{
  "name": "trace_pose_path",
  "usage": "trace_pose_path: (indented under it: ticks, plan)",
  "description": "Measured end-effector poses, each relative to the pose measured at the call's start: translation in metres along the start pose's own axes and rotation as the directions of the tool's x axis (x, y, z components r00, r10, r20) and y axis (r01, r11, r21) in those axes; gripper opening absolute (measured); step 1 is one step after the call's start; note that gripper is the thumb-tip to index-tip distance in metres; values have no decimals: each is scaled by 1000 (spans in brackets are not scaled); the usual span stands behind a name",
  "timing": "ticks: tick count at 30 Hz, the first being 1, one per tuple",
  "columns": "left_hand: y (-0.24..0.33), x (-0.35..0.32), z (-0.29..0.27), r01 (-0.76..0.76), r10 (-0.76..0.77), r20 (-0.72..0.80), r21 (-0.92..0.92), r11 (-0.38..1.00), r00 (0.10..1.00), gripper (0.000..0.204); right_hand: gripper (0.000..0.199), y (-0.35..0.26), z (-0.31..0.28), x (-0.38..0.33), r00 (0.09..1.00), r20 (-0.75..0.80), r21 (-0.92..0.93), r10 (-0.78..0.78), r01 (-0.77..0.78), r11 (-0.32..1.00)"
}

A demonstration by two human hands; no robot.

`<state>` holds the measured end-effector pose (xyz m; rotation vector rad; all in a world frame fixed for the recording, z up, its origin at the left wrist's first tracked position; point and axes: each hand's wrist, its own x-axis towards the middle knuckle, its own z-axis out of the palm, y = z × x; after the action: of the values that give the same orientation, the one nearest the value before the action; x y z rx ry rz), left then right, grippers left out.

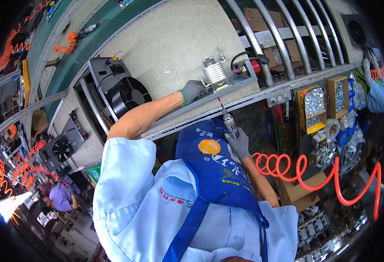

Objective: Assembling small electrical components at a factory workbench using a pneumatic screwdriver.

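Observation:
My left hand (193, 91), in a grey glove with a green cuff, lies at a long grey metal chassis panel (184, 109). Its fingers are curled beside a coiled silvery metal part (215, 73) mounted on the panel; what they pinch is hidden. In my right hand (239, 143), also gloved in grey, is a power screwdriver (230, 124). The tool points away from me, with its thin bit just short of the panel's near edge, below the coil. A black fan (133, 94) sits at the panel's left end, and a red connector with a black cable (254, 66) at its right.
Metal rollers (283, 39) run beyond the right end of the pale work board (170, 39). At right stand a yellow box of screws (313, 107) and a cardboard box of screws (338, 96). An orange coiled air hose (303, 168) stretches past my right arm. Another person (61, 197) works at far left.

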<state>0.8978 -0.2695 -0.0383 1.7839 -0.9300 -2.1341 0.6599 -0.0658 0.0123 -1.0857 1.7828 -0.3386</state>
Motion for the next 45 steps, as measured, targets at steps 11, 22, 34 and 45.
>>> trace_pose_path:
  ticks: [11, 22, 34, 45]
  plan:
    - [-3, 8, 10, 19, -20, -42, -40, 999, 999, 20, 33, -13, -2, 2, 1000, -9, -32, 21, -21, 999]
    - [-5, -3, 1, -241, 218, 113, 267, 933, 969, 33, 31, -21, 1, -1, 998, -35, -44, 46, -48, 998]
    - [-2, -9, -4, -288, 251, 145, 371, 883, 957, 35, 32, -11, 8, -2, 998, -42, -100, 53, -57, 993]
    - [6, -15, -6, -298, 229, 201, 452, 841, 952, 54, 38, -22, -12, -14, 999, -9, -33, 52, -52, 998]
